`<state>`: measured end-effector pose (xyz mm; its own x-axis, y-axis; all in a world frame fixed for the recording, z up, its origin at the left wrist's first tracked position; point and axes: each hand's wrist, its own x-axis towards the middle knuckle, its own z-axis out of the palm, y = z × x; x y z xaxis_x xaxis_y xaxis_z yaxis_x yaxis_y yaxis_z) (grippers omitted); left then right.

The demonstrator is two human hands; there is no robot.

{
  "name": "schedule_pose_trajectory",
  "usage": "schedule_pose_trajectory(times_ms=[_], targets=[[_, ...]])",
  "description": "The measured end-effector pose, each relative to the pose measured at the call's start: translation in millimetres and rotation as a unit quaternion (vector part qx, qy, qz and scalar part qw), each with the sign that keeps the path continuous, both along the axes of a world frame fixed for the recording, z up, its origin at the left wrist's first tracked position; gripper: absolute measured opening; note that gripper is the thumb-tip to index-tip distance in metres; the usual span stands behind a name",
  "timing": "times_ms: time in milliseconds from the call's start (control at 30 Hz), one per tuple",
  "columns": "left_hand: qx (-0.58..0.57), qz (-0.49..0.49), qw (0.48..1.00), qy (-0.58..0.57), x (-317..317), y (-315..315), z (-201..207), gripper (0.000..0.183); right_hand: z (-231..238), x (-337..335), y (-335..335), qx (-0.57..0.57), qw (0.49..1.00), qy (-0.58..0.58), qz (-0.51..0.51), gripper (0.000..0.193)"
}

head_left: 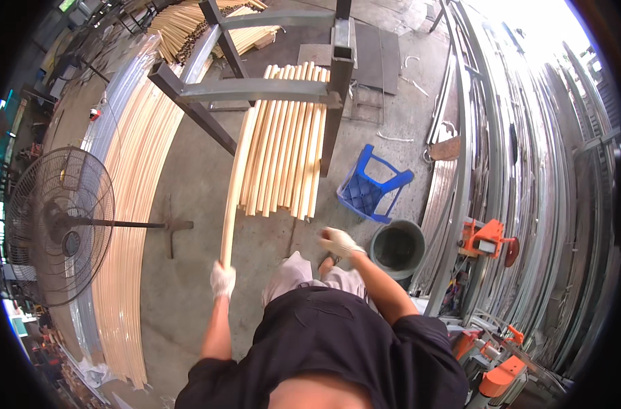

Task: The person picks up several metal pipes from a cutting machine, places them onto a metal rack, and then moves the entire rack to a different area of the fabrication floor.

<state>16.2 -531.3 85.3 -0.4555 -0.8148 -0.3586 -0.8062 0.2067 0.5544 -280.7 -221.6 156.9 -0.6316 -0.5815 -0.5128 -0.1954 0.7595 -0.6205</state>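
Observation:
My left hand (222, 279), in a white glove, is closed round the near end of a long wood-coloured pole (234, 198). The pole slants away from me along the left side of a row of similar poles (283, 157), which lie side by side on a dark metal frame (269, 89). My right hand (339, 241), also gloved, hangs in front of my right leg, apart from the poles. It holds nothing that I can see, and its fingers are partly blurred. Nearest to it are a dark round bucket (419, 253) and a blue plastic stool (373, 184).
On the left stands a large black fan (62, 225) beside a long stack of pale strips (143, 204). More poles are piled at the far left (181, 27). Along the right runs a rack of long metal profiles (535, 170), with orange tools (484, 238) near it.

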Motion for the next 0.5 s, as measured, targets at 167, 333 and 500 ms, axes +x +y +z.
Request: schedule_pose_trajectory(times_ms=[167,333,500], targets=[[-0.027,0.021,0.998,0.046,-162.7,-69.0,-19.2,0.032,-4.8,-1.8,208.9,0.169,0.947,0.102,-0.255,0.042],[-0.015,0.027,0.999,0.023,-290.7,-93.5,-30.8,0.043,11.5,134.3,345.9,-0.005,0.744,0.054,-0.666,0.019],[-0.088,-0.009,0.994,0.060,-368.5,-153.0,-71.0,0.061,-25.9,281.8,252.6,-0.020,0.616,-0.041,-0.786,0.016]])
